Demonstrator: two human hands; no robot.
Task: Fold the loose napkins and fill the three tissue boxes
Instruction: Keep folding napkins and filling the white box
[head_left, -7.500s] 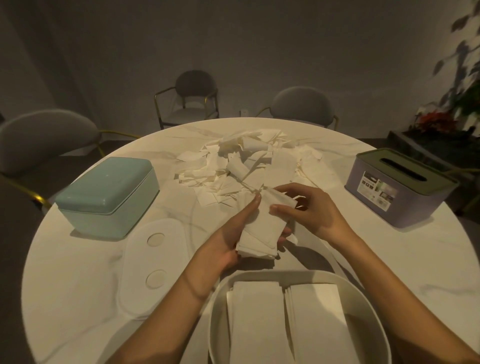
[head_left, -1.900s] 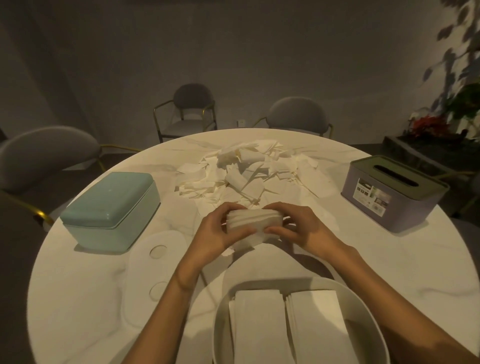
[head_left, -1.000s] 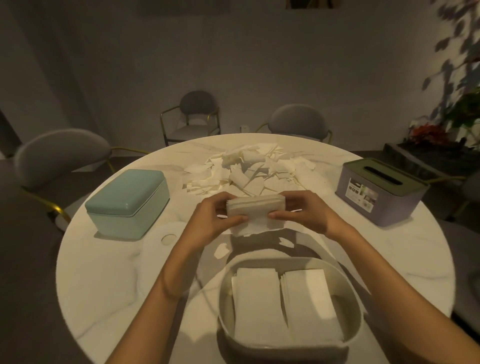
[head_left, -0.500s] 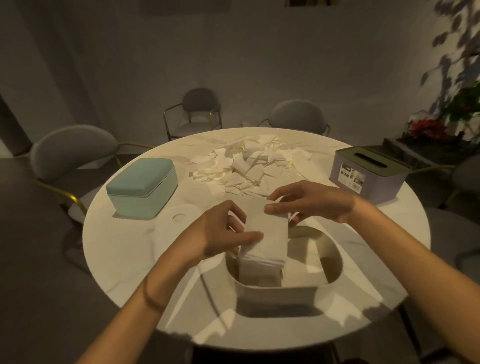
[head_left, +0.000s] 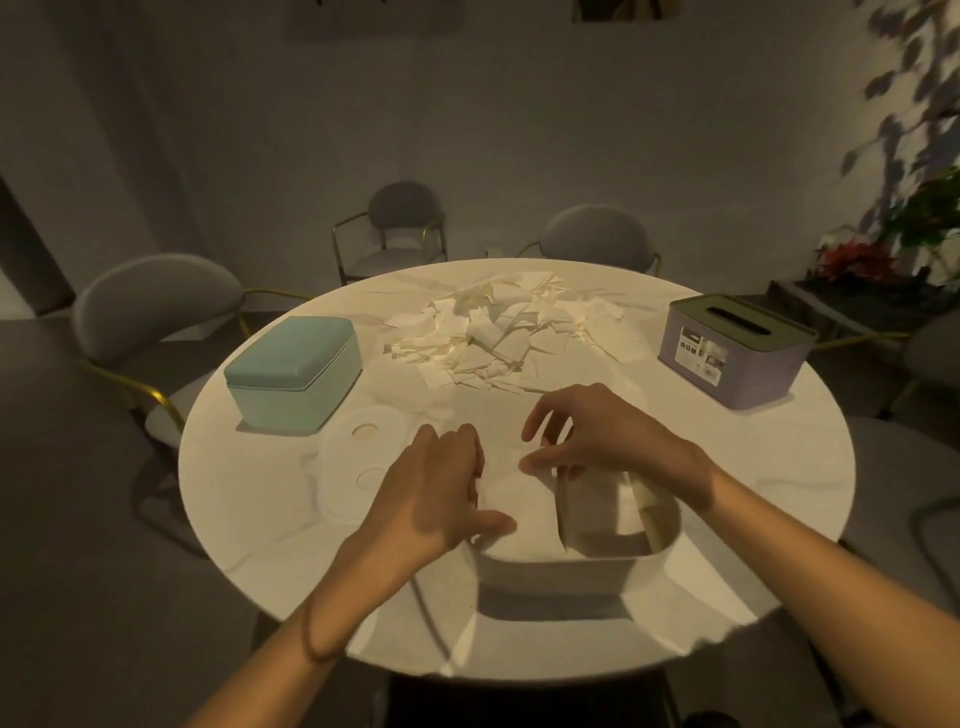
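On the round white tabletop (head_left: 727, 519), an open white box (head_left: 561, 564) is placed at the near edge, and folded napkins (head_left: 597, 499) are seen inside it in two stacks. The left hand (head_left: 431, 499) is held above the left part of this box; its grip is wide, the fingers are relaxed and nothing is held. The right hand (head_left: 608, 436) is above the right stack, with the fingers loosely bent downward. Whether its fingertips touch the napkins cannot be told.

The loose napkins (head_left: 493, 332) are heaped in the far middle of the tabletop, well apart from both hands. A teal box (head_left: 296, 371) with its lid closed is placed to the left. A purple box (head_left: 732, 353) with a slot on top is placed to the right. A white lid (head_left: 358, 462) with two round marks lies flat between the teal box and the white box.
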